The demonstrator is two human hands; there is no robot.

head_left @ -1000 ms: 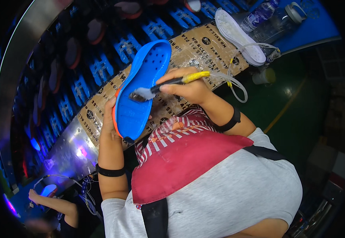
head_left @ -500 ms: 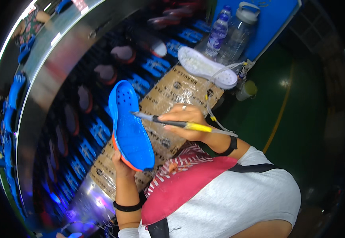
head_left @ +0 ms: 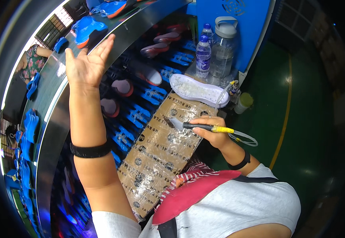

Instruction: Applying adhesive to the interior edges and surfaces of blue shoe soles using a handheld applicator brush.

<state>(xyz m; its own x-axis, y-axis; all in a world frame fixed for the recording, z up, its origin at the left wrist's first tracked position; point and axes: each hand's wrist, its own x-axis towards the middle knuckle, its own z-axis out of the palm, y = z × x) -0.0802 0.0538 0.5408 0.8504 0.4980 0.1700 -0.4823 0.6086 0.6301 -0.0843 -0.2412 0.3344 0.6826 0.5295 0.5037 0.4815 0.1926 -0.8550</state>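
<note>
My left hand (head_left: 87,65) is stretched out over the upper shelf at the far left, palm up and fingers spread, with nothing in it. Just beyond its fingertips lies a blue shoe sole (head_left: 88,28) with an orange edge. My right hand (head_left: 210,133) grips a brush (head_left: 198,126) with a black and yellow handle, from whose rear end a clear tube loops. The bristles point left, over a taped cardboard sheet (head_left: 152,162) in front of me. Beyond the brush rests a white shoe sole (head_left: 202,94) with whitish wet stuff in it.
Several more blue soles (head_left: 30,125) line the metal-edged upper shelf (head_left: 47,107). Under it, dark shoes (head_left: 123,87) sit among blue holders (head_left: 139,115). Two water bottles (head_left: 203,59) and a large clear jug (head_left: 223,51) stand by a blue panel. Another person (head_left: 32,63) is at the far left.
The blue sole has left my left hand, which has moved from over the cardboard up and left to the shelf. The brush has moved right, and the view has shifted.
</note>
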